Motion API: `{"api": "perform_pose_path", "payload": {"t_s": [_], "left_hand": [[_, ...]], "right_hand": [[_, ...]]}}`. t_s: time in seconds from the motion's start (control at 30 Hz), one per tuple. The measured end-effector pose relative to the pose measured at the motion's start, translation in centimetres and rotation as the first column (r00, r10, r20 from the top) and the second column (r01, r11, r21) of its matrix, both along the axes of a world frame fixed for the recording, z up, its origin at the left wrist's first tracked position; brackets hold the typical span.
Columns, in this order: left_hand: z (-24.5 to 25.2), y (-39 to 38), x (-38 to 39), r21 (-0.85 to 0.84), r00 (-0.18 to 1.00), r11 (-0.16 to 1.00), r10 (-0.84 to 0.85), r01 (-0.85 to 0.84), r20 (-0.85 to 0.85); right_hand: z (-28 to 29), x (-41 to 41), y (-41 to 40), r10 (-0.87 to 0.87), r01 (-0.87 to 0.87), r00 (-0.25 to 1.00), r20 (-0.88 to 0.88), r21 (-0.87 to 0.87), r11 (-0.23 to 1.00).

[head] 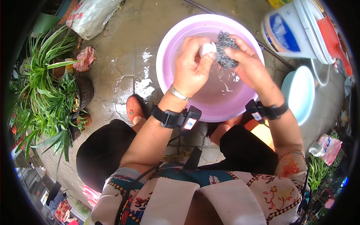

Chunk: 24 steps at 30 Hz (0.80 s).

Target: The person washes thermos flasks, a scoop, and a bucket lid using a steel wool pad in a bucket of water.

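Observation:
My left hand point(194, 62) grips a small white object point(207, 49) between thumb and fingers; its exact kind I cannot tell. A grey metal scouring pad point(227, 49) is in my right hand point(250, 63), thumb across its front and fingers behind. The pad is right beside the white object, seemingly touching it. Both hands are over a round pink-and-white plastic basin point(166, 80) that stands on the ground before me. Cloudy water point(202, 95) partly fills it, with bright reflections on its surface.
Potted spider plants point(45, 73) stand left, near a crumpled pink plastic bag point(85, 59). A white plastic bag point(94, 17) lies farther back. To the right are a white lidded bucket point(284, 31), a red dipper point(333, 39) and a pale blue basin point(299, 95). The paving point(123, 70) is wet.

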<state>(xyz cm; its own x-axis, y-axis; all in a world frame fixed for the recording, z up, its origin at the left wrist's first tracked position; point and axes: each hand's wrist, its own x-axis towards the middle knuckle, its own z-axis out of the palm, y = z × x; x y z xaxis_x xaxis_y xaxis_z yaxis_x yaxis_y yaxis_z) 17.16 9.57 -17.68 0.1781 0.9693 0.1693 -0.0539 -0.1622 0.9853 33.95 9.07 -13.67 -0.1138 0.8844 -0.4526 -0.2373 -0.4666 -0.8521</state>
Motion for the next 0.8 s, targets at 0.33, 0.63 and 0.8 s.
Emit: {"api": "perform_pose_path", "payload": {"t_s": [0.33,0.63,0.8], "left_hand": [[-0.6,-0.5,1.0,0.140,0.989,0.988,-0.042,0.062,-0.143],[0.8,0.5,0.1,-0.511,0.963,0.828,-0.118,0.229,0.241],[2.4,-1.2,1.0,0.174,0.928,0.974,-0.075,0.148,-0.366]], "right_hand": [[-0.1,0.1,1.3,-0.164,0.153,0.980,-0.113,-0.096,0.983],[-1.9,0.3,0.5,-0.031,-0.095,0.959,0.283,0.422,0.901],[-1.9,0.0,1.5,-0.080,-0.124,0.900,0.430,0.425,0.897]]}}
